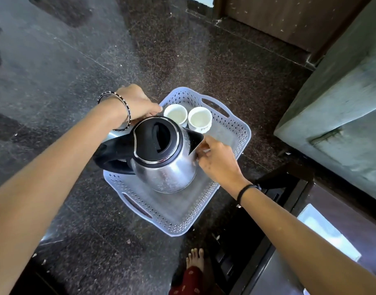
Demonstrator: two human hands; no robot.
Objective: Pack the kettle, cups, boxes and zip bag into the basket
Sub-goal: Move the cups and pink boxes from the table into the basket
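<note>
A steel kettle [167, 167] with a black lid and handle stands in the lavender perforated basket [242, 135], which rests on a dark speckled stone counter. At the basket's far end, two white cups [175, 113] [199, 118] stand upright side by side. My right hand [216, 160] pinches the kettle at its spout. Behind the kettle top, my left hand [136, 103] curls its fingers at the basket's far-left rim beside the cups; the fingertips are partly hidden. No boxes or zip bag are in view.
A grey-green block [336, 99] rises to the right of the basket. Behind the counter is a dark wooden panel [278, 20]. The counter's front edge runs at lower right, with my bare foot [195, 259] on the floor below.
</note>
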